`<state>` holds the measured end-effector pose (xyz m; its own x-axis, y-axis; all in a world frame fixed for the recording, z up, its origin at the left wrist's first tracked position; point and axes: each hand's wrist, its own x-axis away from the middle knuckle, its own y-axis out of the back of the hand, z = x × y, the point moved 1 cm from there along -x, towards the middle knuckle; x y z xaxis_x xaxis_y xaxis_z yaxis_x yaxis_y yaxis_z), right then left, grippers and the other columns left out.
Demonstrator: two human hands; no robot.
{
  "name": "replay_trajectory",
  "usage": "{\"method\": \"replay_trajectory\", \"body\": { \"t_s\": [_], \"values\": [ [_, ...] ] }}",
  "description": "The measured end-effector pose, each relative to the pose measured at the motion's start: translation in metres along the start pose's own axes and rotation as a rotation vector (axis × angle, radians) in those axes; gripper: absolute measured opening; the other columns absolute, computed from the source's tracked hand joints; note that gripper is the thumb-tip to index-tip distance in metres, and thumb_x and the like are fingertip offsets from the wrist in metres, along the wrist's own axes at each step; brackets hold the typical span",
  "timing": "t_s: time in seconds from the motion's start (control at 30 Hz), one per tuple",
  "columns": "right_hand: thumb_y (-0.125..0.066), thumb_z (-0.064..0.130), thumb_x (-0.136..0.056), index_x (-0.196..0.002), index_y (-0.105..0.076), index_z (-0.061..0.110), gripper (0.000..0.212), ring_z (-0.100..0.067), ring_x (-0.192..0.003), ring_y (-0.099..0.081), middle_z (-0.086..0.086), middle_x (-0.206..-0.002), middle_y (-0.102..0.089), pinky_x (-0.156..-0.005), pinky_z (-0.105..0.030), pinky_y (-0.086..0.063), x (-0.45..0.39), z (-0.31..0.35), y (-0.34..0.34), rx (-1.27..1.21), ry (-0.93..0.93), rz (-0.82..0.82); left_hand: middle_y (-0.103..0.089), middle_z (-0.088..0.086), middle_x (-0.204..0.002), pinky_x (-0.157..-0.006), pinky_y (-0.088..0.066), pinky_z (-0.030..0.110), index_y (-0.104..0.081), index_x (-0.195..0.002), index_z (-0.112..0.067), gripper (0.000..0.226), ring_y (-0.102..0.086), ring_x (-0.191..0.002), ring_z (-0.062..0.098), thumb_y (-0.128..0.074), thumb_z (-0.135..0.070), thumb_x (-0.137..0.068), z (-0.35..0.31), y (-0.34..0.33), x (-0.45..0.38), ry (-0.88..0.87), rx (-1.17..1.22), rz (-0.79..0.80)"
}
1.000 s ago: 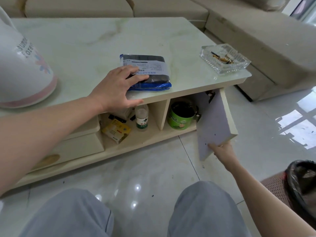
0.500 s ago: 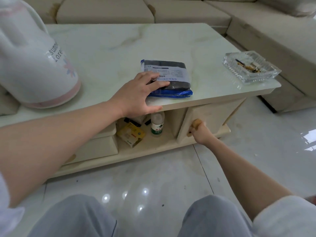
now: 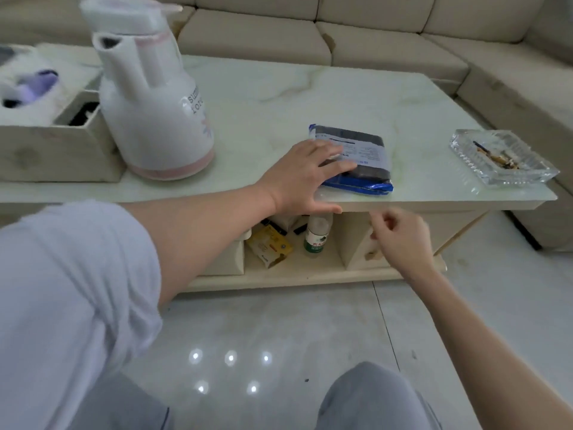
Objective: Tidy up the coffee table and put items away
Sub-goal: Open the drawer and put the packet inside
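Note:
A flat dark packet (image 3: 359,156) with a blue edge and a white label lies near the front edge of the pale marble coffee table (image 3: 279,97). My left hand (image 3: 300,178) rests flat on the table edge, fingers spread over the packet's left part and thumb along the rim. My right hand (image 3: 400,240) hovers below the tabletop in front of the closed cabinet door (image 3: 459,231), fingers loosely curled and holding nothing. A small tan knob (image 3: 370,254) shows just left of that hand.
A white thermos jug (image 3: 155,113) and a box tray (image 3: 55,150) stand at the table's left. A glass ashtray (image 3: 499,156) sits at the right corner. The open shelf holds a yellow carton (image 3: 273,246) and a small bottle (image 3: 317,237). A beige sofa (image 3: 372,41) wraps behind.
The cabinet door, open a second ago, was pushed shut by my right hand, which has now come off the knob and risen. My left hand stays on the packet.

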<state>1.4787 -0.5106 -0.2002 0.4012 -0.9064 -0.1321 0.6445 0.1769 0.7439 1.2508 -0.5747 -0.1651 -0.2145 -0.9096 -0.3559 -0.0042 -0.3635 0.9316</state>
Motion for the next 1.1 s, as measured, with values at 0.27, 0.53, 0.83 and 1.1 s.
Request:
{"method": "replay_trajectory", "body": {
  "t_s": [0.27, 0.53, 0.83, 1.1],
  "values": [
    [-0.05, 0.063, -0.087, -0.142, -0.047, 0.018, 0.071, -0.035, -0.125, -0.052, -0.016, -0.139, -0.054, -0.1, -0.042, -0.042, -0.078, 0.064, 0.007, 0.108, -0.011, 0.047, -0.067, 0.003, -0.102, -0.098, -0.042, 0.038, -0.073, -0.1, -0.017, 0.019, -0.059, -0.094, 0.024, -0.059, -0.03, -0.096, -0.033, 0.01, 0.15, -0.059, 0.047, -0.228],
    [-0.049, 0.066, -0.089, -0.147, -0.044, 0.02, 0.074, -0.033, -0.124, -0.051, -0.016, -0.143, -0.045, -0.104, -0.04, -0.04, -0.07, 0.132, -0.066, 0.072, 0.114, 0.082, -0.055, 0.002, -0.129, -0.097, -0.044, 0.038, -0.054, -0.128, -0.021, 0.041, -0.053, -0.118, 0.023, -0.04, -0.046, -0.098, 0.029, -0.035, 0.305, 0.708, -0.059, 0.49],
    [-0.048, 0.069, -0.086, -0.141, -0.048, 0.024, 0.071, -0.029, -0.118, -0.056, -0.007, -0.145, -0.044, -0.099, -0.039, -0.043, -0.07, 0.132, -0.082, 0.081, 0.15, -0.06, -0.046, 0.015, -0.141, -0.104, -0.039, 0.041, -0.029, -0.146, -0.01, 0.067, -0.049, -0.128, 0.031, -0.055, -0.043, -0.094, 0.06, -0.077, 0.311, 1.015, 0.085, 0.643],
    [-0.057, 0.059, -0.077, -0.13, -0.059, 0.029, 0.061, -0.024, -0.117, -0.058, -0.002, -0.14, -0.052, -0.1, -0.038, -0.045, -0.051, 0.142, -0.079, -0.016, 0.126, -0.057, -0.053, 0.008, -0.125, -0.075, -0.04, 0.033, -0.036, -0.128, -0.016, 0.038, -0.05, -0.093, 0.019, -0.054, -0.03, -0.097, 0.024, -0.043, 0.342, 0.969, 0.268, 0.732]
  ]
}}
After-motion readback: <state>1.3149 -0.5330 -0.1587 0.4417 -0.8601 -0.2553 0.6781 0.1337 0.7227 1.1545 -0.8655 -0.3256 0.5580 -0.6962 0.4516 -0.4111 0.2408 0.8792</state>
